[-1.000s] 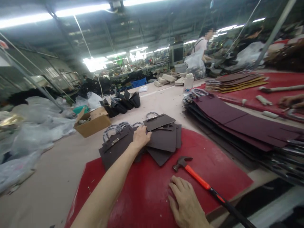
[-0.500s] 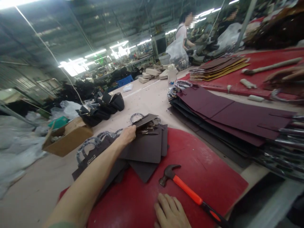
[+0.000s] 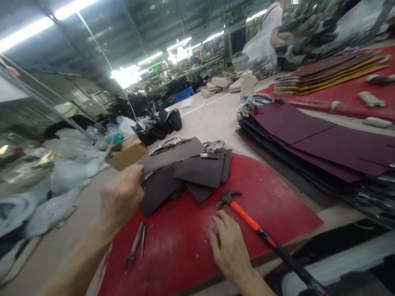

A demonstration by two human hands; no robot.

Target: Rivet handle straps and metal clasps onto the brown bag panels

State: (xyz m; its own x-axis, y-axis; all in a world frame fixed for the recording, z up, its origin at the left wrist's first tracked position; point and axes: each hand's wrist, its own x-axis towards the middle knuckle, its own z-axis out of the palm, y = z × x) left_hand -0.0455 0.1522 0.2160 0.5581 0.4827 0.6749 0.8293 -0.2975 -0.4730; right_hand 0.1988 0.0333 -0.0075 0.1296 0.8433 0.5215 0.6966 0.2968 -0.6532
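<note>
My left hand (image 3: 123, 193), a little blurred, is closed at the left end of a dark grey-brown bag panel (image 3: 175, 155) with a plastic-wrapped handle. That panel lies across other dark bag panels (image 3: 200, 169) with metal clasps. Resting on the red board (image 3: 173, 242), my right hand (image 3: 230, 242) is open, its fingers slightly bent and holding nothing. Just beyond it lies a claw hammer (image 3: 247, 216) with an orange and black handle. Two slim metal tools (image 3: 138, 242) are on the board's left part.
To the right is a stack of maroon and black bag panels (image 3: 308, 135). A cardboard box (image 3: 128, 154), black bags (image 3: 163, 123) and plastic bags (image 3: 74, 164) are at the left. Behind stand a white bottle (image 3: 247, 85) and a person (image 3: 268, 37). Brown and yellow pieces (image 3: 333, 74) lie farther right.
My left hand has come left and nearer with the bag panel, which now lies across the pile's left side. Two slim tools have come into view. The camera view has turned left.
</note>
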